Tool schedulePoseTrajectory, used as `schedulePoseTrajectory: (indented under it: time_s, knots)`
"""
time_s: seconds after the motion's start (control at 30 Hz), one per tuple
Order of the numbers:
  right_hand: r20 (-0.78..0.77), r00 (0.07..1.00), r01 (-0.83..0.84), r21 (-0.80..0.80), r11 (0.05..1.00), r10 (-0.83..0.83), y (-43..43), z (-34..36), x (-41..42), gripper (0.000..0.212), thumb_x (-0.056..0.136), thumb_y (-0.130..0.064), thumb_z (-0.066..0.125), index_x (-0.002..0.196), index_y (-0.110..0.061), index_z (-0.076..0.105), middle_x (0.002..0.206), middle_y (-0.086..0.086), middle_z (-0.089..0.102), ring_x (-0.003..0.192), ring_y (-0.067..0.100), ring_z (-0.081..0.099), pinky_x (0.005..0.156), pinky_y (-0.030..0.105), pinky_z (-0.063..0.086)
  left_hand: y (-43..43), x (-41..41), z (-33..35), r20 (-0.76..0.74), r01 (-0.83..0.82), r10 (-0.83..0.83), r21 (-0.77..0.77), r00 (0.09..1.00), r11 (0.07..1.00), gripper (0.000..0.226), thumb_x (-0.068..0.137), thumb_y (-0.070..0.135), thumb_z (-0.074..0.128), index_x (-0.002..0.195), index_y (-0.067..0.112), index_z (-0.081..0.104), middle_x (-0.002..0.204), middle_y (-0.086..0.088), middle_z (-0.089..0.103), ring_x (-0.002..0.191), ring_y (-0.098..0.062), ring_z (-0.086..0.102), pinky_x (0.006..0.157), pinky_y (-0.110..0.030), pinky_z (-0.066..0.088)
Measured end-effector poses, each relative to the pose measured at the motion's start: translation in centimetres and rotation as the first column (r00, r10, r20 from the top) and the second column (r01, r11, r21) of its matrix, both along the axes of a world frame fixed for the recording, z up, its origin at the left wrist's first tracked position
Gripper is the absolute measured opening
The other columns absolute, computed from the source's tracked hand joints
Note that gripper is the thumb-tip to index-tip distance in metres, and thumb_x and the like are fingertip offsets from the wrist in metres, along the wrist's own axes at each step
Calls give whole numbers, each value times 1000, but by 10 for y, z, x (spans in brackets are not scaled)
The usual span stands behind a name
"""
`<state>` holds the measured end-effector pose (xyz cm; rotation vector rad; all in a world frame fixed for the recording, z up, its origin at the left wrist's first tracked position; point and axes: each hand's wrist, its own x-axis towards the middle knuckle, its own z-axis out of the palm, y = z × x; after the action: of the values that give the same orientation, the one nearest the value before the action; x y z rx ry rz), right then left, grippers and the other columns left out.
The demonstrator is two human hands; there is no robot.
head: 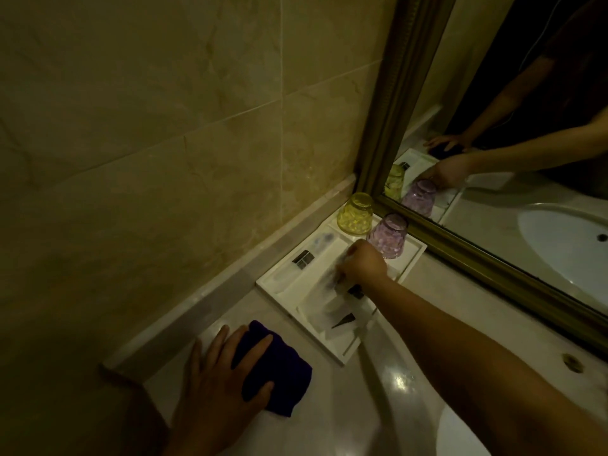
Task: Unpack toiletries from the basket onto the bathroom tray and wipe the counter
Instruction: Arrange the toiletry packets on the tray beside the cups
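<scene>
A white tray (409,269) sits in the counter's back corner against the wall and mirror. On its far end stand an upturned yellow glass (356,213) and an upturned purple glass (388,236). Several white toiletry packets (324,307) with dark labels lie in the tray's compartments. My right hand (363,262) is over the tray's middle, fingers closed on a blurred packet. My left hand (220,376) lies flat with spread fingers on a dark blue cloth (283,370) on the counter, in front of the tray.
A tiled wall with a low stone ledge (210,297) runs along the left. A framed mirror (493,251) borders the counter behind the tray. A white sink basin (467,432) sits at the lower right, beside a round hole (571,362) in the counter. No basket is in view.
</scene>
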<state>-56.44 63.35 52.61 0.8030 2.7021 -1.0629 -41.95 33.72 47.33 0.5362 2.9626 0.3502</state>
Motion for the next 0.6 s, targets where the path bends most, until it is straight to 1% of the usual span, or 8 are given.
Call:
schedulePoseTrajectory:
  time_s: [0.07,0.1,0.17,0.27,0.37,0.47,0.53,0.6]
  knots:
    - [-61,990,116,-194,974,-130,-5,-2,-1,19,83,-8,65,99,-14,56,83,18,70,70,35,72,63,52,61,1,0,4,10,2,-2,-2,1000,1000,76,75,72,44,145,55,19,150,2,44,141,-27,35,110,-63,22]
    - [-72,980,157,-292,943,-186,-8,-4,-2,18,84,-4,64,97,-12,55,78,20,71,64,37,72,59,55,60,1,0,6,26,10,-10,-7,1000,1000,76,74,71,46,145,53,25,147,1,49,138,-29,41,107,-64,28]
    - [-63,967,201,-402,893,-246,-13,-7,-4,15,86,-1,61,93,-11,53,79,25,71,65,40,72,61,56,60,2,-1,9,44,27,-26,-25,999,999,77,70,70,50,142,48,34,138,-1,57,130,-30,51,99,-65,39]
    - [-77,974,176,-346,921,-215,-22,-11,-2,10,88,-6,60,88,-14,54,84,22,72,72,38,73,67,55,60,1,-1,9,34,30,-29,-40,999,999,79,68,71,52,142,48,35,138,-1,57,129,-30,51,100,-64,39]
    - [-117,978,139,-260,955,-174,-22,-12,0,9,87,-10,63,86,-15,55,73,17,72,64,33,72,62,53,60,0,0,6,23,31,-30,-49,999,998,80,68,71,53,143,48,35,139,-1,56,130,-30,50,101,-64,37]
    - [-144,971,151,-253,956,-191,-16,-7,4,8,86,-9,63,85,-14,56,72,15,72,61,32,72,62,51,61,0,0,5,22,29,-29,-45,999,999,82,69,71,54,144,48,33,141,-1,54,132,-29,48,103,-64,35]
    - [-189,954,184,-251,950,-234,-13,-1,3,7,83,-9,63,82,-14,57,77,16,70,66,32,71,65,51,61,1,0,5,27,24,-23,-40,999,999,81,69,70,53,144,47,34,141,-1,54,132,-30,48,102,-64,36]
    - [-231,931,203,-318,926,-283,-13,7,0,9,83,-10,64,78,-12,57,79,20,70,64,30,68,64,51,61,1,0,5,27,24,-23,-38,999,999,82,69,70,53,145,48,32,142,-1,53,132,-30,47,103,-63,34]
